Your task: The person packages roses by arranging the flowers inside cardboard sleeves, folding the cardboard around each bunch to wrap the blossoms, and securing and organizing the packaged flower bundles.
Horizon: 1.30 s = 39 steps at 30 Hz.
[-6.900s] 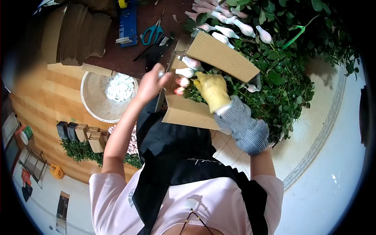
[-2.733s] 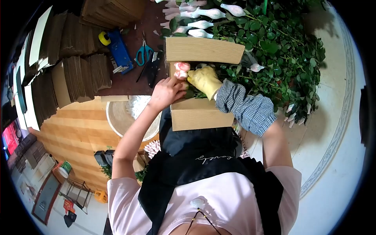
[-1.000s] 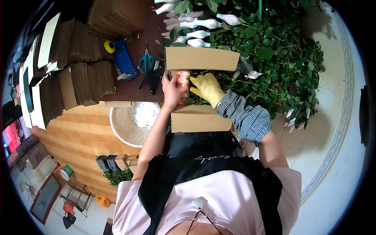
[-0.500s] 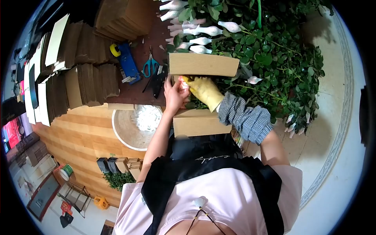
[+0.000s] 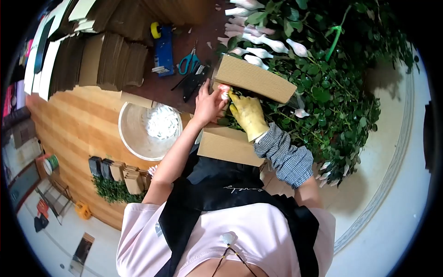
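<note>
- Tan corrugated cardboard flap [image 5: 230, 147], nearest.
- Bare left hand [image 5: 207, 107], fingers bent against pink-and-white round rose heads [image 5: 224, 91] beyond that flap; grip unclear.
- Yellow-gloved right hand [image 5: 250, 115], fingertips at the roses' right side; cannot tell its hold.
- White mesh-wrapped flower buds [image 5: 259, 52], far.

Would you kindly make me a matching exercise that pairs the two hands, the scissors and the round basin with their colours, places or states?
1. Left hand
2. Right hand
3. Scissors
4. Basin

A. Lying on the table
B. Gloved in yellow
C. Containing small white pieces
D. Bare, without a glove

Pairs: 1-D, 2-B, 3-A, 4-C
</note>
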### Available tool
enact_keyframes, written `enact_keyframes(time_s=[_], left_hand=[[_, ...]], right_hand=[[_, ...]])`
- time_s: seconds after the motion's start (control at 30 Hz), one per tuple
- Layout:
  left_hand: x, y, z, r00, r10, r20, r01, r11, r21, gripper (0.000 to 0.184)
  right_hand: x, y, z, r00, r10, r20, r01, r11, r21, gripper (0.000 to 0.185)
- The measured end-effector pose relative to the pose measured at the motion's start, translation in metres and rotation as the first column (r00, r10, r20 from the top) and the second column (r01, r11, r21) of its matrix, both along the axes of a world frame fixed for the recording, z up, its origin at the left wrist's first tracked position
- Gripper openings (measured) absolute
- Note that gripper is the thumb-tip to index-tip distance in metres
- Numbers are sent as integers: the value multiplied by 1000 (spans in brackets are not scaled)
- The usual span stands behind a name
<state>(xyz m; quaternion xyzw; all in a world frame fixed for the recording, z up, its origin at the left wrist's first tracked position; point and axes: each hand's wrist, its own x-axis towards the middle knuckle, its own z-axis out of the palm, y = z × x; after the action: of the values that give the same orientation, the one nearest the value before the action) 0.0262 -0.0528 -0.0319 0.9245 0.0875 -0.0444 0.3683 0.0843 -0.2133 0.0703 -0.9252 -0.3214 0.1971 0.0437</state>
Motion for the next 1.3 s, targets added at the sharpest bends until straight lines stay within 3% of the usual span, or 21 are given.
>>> enact_keyframes(time_s=[0.1,0.27,0.3,0.33,0.37,0.4,0.47,0.5,0.53,0.6,0.67,0.77,0.9,1.0,1.13,1.2,1.23,1.3], left_hand=[[1,1,4,1000,-6,-21,7,1000,26,49],[2,2,2,998,37,-42,-38,999,-22,48],[1,5,-1,999,41,-2,-41,998,-54,47],[0,10,0,996,69,56,-62,990,-125,43],[1,21,-1,993,118,18,-103,922,-373,40],[-1,31,0,987,157,-33,-146,792,-592,38],[-15,51,29,967,255,-17,-218,788,-575,28],[-21,64,45,963,266,-51,-253,815,-521,27],[-28,75,61,957,276,-88,-284,839,-464,25],[-40,90,64,934,343,-98,-350,832,-430,23],[-47,95,64,925,358,-129,-379,837,-394,23],[-53,91,56,937,315,-150,-349,860,-372,23],[-51,77,59,951,271,-150,-309,868,-390,22],[-46,68,54,950,274,-152,-312,863,-397,21],[-36,58,41,909,397,-129,-414,817,-401,21],[-27,56,39,837,510,-198,-510,595,-622,21],[-21,55,48,893,396,-213,-427,600,-676,22],[-14,48,47,914,-56,-402,-325,492,-808,24]], right_hand=[[2,4,-9,994,12,110,-13,1000,9,40],[6,17,-13,995,42,90,-30,991,-133,41],[7,12,-20,991,50,125,-50,999,-4,43],[9,11,-17,986,53,159,-74,990,124,45],[11,11,-13,1000,28,7,-28,999,28,46],[11,6,-14,999,39,3,-39,999,23,46],[8,-5,-16,1000,3,28,-10,962,273,48],[6,-8,-11,1000,-9,18,3,949,316,46],[6,-8,-7,992,-9,129,-47,906,422,40],[3,-11,9,997,-83,1,81,976,204,33],[2,-15,-1,998,-64,4,61,964,258,29],[8,-9,-26,996,17,88,-28,992,127,26],[16,8,-41,991,31,133,-23,998,-61,27],[23,11,-36,1000,18,3,-18,997,-72,26],[16,5,-43,995,-6,100,-3,997,83,25],[17,-2,-48,996,14,89,-27,988,152,23],[16,-3,-43,989,38,142,-68,974,218,22],[16,-5,-47,991,34,131,-63,974,217,23]])
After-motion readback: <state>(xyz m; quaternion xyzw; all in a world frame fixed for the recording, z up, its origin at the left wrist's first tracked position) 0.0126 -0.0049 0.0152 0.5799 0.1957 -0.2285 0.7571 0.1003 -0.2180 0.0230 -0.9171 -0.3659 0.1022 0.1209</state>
